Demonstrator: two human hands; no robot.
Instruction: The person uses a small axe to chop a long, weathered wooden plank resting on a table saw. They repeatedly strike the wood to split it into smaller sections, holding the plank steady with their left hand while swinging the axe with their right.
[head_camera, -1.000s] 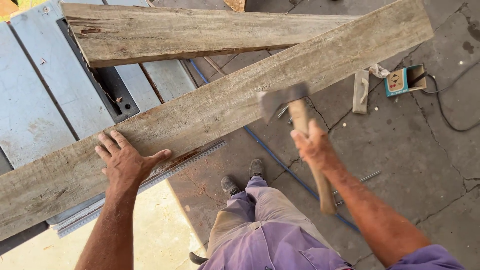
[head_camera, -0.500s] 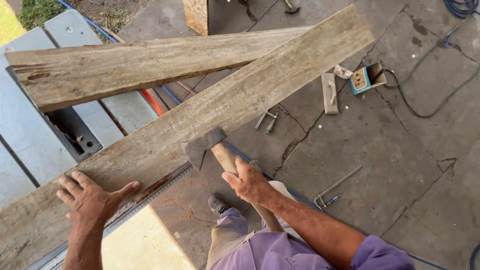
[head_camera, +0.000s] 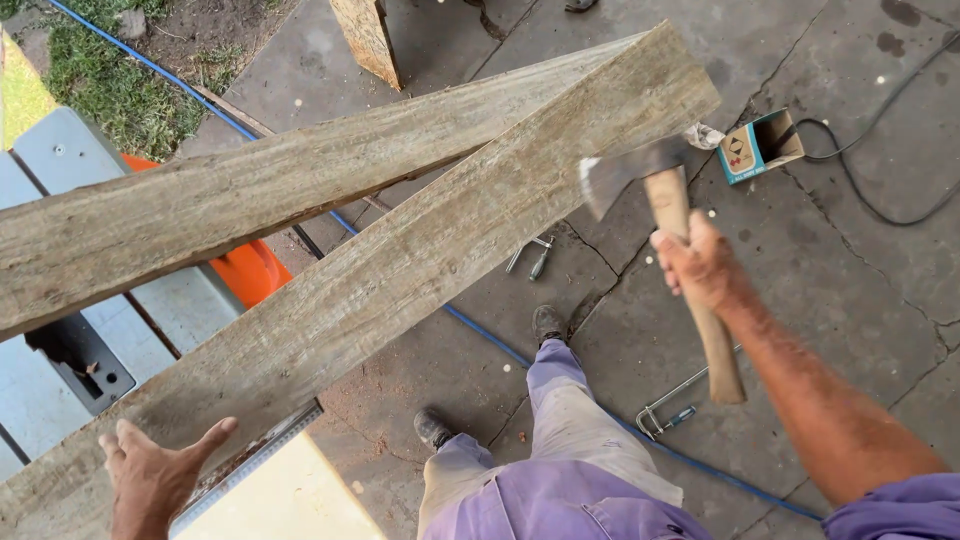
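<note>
A long weathered wooden plank runs diagonally from lower left to upper right across a grey table saw top. A second plank crosses above it. My left hand lies flat on the lower plank's near end, fingers spread. My right hand grips the wooden handle of a hatchet. The hatchet's steel head is raised beside the plank's far right edge, blade toward the wood, not touching it.
My legs in purple trousers stand on a cracked concrete floor. A small open cardboard box, a black cable, a blue hose, a clamp and an orange object lie around. Grass sits top left.
The view has shifted, so the planks appear lower and left. My right hand has swung the hatchet out to the right and upward, away from the plank's edge. My left hand stays on the plank.
</note>
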